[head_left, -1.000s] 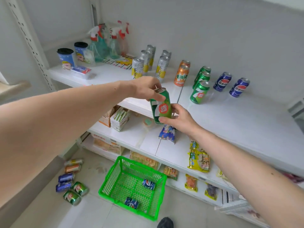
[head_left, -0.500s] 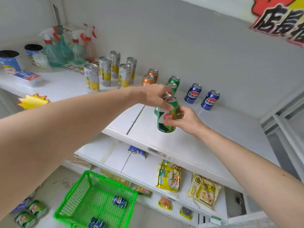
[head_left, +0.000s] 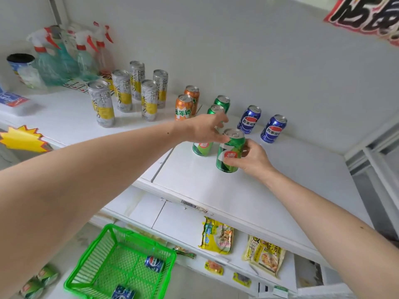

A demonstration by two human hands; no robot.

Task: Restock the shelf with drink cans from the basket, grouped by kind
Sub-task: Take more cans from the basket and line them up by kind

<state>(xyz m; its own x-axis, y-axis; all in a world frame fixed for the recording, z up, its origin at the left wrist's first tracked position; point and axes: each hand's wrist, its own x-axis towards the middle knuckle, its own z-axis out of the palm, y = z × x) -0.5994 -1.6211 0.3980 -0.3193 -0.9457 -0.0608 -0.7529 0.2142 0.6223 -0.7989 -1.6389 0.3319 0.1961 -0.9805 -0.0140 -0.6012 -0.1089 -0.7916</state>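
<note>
Both of your hands are at the green can (head_left: 230, 151), which stands upright on the top shelf (head_left: 269, 186) in front of the other green cans (head_left: 217, 108). Your right hand (head_left: 251, 157) has its fingers curled round its side; your left hand (head_left: 205, 128) touches its rim with loosely spread fingers. Down on the floor, the green basket (head_left: 90, 270) holds two blue cans (head_left: 153, 263).

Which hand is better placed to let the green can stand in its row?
Right. The right hand holds the green can; the left hand is open above it.
</note>
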